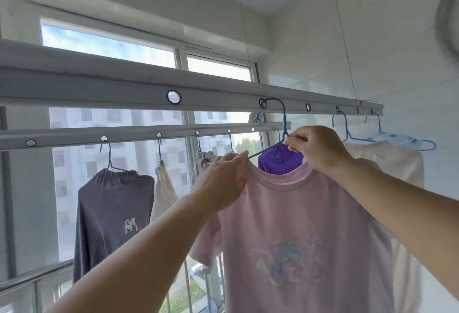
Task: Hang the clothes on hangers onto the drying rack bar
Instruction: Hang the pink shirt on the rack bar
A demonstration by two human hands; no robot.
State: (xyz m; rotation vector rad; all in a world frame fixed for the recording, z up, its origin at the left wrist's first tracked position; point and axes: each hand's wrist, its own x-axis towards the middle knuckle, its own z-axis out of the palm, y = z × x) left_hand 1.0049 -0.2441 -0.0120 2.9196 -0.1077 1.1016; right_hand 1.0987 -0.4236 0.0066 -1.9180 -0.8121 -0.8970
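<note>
Looking up through the head view: near rack bar (223,96) runs left to right across the frame, pierced by a row of round holes. Blue hanger (280,123) has its hook threaded into one of those holes; its neck drops to the hands.

Pink T-shirt (305,233) hangs on this hanger, printed front toward the camera, directly below the near bar.

Right hand (315,149): fingers curled, thumb and fingertips pinching the hanger just below its neck, at the shirt collar. Clamped on the hanger.

Left hand (223,178): fingers closed on the shirt's shoulder fabric at the left end of the hanger arm. Whether it also holds the wire under the cloth, cannot tell.

Purple garment (279,161) shows just behind the pink collar, between the two hands.

Right of the hands: cream garment (390,161) and a pale blue patterned piece (397,140) on further blue hangers, hooked into holes near the bar's end.

Far rack bar (139,132) sits lower and closer to the window (106,44). On it hang dark grey trousers (111,213), a beige garment (162,188) and a grey bundle (203,158), each on its own hanger.
</note>
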